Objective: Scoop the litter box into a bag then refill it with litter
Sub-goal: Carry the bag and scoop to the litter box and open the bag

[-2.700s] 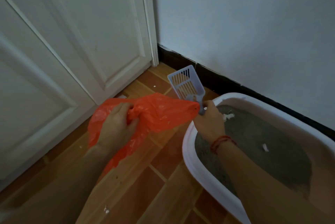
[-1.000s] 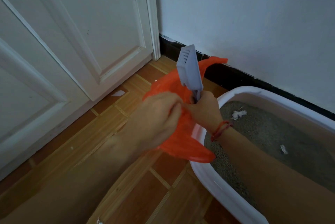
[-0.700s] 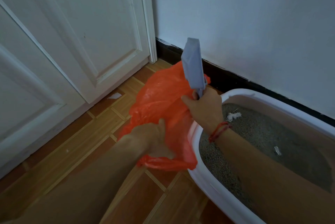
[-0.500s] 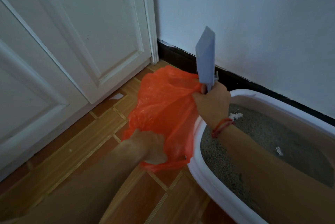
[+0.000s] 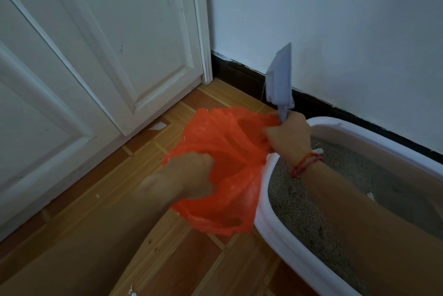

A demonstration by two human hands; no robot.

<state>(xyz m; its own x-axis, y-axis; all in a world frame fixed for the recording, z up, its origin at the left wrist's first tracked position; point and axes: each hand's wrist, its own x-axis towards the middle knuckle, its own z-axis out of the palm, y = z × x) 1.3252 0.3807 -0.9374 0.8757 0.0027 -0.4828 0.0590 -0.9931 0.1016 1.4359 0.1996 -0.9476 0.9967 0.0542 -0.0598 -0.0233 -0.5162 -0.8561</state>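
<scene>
An orange plastic bag [image 5: 225,152] is stretched between my two hands just left of the litter box. My left hand [image 5: 191,176] grips the bag's near edge. My right hand [image 5: 286,135] pinches the bag's far edge and also holds the handle of a pale blue litter scoop [image 5: 280,80], which points upward against the wall. The white litter box [image 5: 268,221] sits on the floor at the right, filled with grey litter [image 5: 294,202]. Small white bits [image 5: 317,150] lie on the litter.
White panelled doors [image 5: 96,56] stand to the left and a white wall with a black baseboard [image 5: 239,75] runs behind the box. The floor is brown wood-pattern tile [image 5: 167,247] with a few white scraps [image 5: 158,125] on it.
Both hands have pulled the bag wider apart beside the box. My left hand moved toward me along the bag's edge. The scoop has tilted a little to the right.
</scene>
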